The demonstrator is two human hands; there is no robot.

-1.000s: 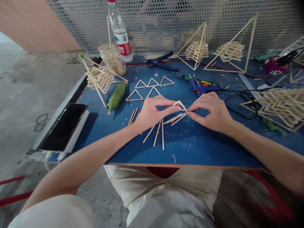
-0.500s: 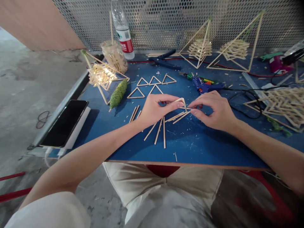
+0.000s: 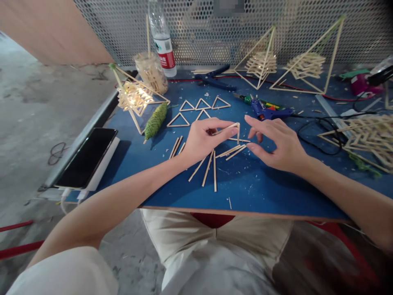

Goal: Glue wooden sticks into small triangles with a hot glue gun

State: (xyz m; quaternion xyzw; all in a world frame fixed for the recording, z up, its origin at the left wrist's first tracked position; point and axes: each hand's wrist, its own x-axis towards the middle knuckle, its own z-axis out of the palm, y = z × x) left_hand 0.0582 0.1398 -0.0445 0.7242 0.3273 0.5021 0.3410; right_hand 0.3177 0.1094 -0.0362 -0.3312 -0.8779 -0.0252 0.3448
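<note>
My left hand (image 3: 207, 137) is closed in a pinch on two thin wooden sticks (image 3: 238, 136) that meet at a corner, one pointing down toward the blue table. To the right of that corner, my right hand (image 3: 276, 143) is open, thumb and fingers apart, holding nothing. Loose wooden sticks (image 3: 215, 174) fan out below my left hand, and others lie under the held corner. Behind my left hand are several small stick triangles (image 3: 179, 125), one partly hidden by the hand. A blue glue gun (image 3: 259, 108) lies just beyond my right hand.
Green yarn on a stick (image 3: 156, 121) and a phone (image 3: 89, 157) on a white block are at left. A jar of sticks (image 3: 150, 73), a bottle (image 3: 164, 51) and blue pliers (image 3: 215, 78) stand or lie behind. Stick pyramids (image 3: 307, 67) line the perforated back panel.
My right hand has opened, its index finger lifting away from the sticks. My left hand keeps its pinch on the corner. The whole view has shifted slightly.
</note>
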